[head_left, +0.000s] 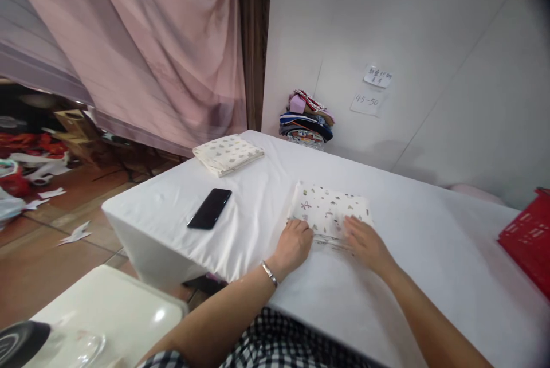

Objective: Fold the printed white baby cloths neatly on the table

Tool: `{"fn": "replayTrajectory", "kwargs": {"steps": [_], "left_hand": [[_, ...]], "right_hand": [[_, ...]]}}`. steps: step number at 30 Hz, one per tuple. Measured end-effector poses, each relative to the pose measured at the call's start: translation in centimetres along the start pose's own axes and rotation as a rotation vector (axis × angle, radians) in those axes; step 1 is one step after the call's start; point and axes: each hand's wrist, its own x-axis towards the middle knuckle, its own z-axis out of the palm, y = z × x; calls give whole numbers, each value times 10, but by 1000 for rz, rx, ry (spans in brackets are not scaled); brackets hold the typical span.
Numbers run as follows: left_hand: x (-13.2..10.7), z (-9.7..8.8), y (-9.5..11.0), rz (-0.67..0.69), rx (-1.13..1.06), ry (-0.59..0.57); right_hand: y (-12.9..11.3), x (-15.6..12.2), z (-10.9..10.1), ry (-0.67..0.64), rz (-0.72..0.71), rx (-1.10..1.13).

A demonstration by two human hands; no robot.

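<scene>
A folded white cloth [323,203] printed with small figures lies on the white-covered table in front of me. At its near left corner my left hand [296,245], with a silver bracelet at the wrist, is closed with curled fingers on the edge. My right hand [365,241] rests on the cloth's right side, slightly blurred, its fingers stretched out over the fabric. Layered folds show along the near edge between both hands. Farther off to the left lies a second folded cloth [230,153] with a grey-green print, apart from my hands.
A black phone [209,208] lies on the table [253,224] at left. Stacked folded clothes [306,118] stand by the wall, near paper notes [367,101]. A red plastic basket [528,236] is at right. A cream stool-like surface [124,299] holds a dark-lidded object. A pink curtain [172,41] hangs behind.
</scene>
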Motion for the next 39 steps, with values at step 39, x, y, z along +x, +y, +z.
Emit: {"fn": "replayTrajectory", "kwargs": {"steps": [39], "left_hand": [[70,-6,-49,-778,-264,-343]], "right_hand": [[79,32,-2,14,704,371]]}}
